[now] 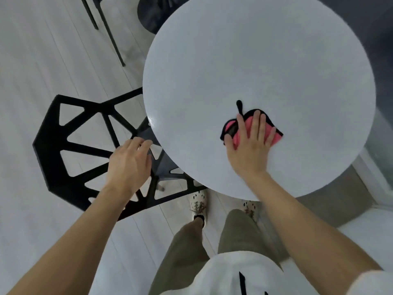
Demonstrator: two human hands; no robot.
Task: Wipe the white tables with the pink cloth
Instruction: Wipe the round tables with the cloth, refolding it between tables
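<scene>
A round white table (255,60) fills the upper right of the head view. A pink cloth (229,127) with a black edge and a black loop lies on its near part. My right hand (251,145) presses flat on the cloth with its fingers spread, covering most of it. My left hand (129,165) hangs off the table's left edge, above a black chair, with its fingers loosely curled and nothing in them.
A black chair (70,145) with triangular cut-outs stands to the left, partly tucked under the table. Thin black legs of another chair (110,33) rise at the upper left. The table's dark base (148,15) shows behind it. My feet stand by the table's near edge on a pale plank floor.
</scene>
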